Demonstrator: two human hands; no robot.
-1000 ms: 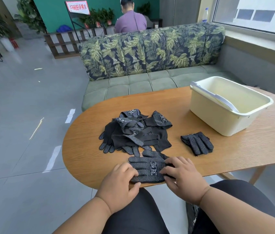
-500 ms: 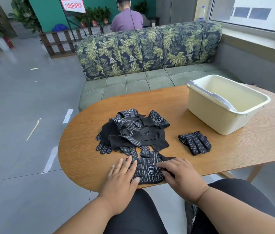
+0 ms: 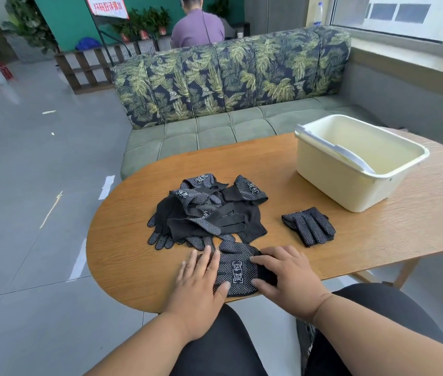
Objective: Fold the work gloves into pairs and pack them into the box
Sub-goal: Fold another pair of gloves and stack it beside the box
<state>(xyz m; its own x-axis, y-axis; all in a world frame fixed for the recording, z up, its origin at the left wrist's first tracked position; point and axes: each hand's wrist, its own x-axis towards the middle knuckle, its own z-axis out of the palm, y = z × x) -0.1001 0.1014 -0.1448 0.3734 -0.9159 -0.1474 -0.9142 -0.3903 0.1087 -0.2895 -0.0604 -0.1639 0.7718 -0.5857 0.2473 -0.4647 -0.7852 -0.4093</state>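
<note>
Gloves lie in three spots on our wooden surface. We press one dotted black glove flat at the near edge, low in the middle of the frame. Our left hand lies on its left side with fingers straight and spread, so that grip is released. Our right hand rests on its right side, and its fingers bend a little over the cuff; they do not look clenched. A messy glove pile sits just above. A folded pair lies to the right of the pile, apart from it. The cream box stands at the right of the frame, near the folded pair
</note>
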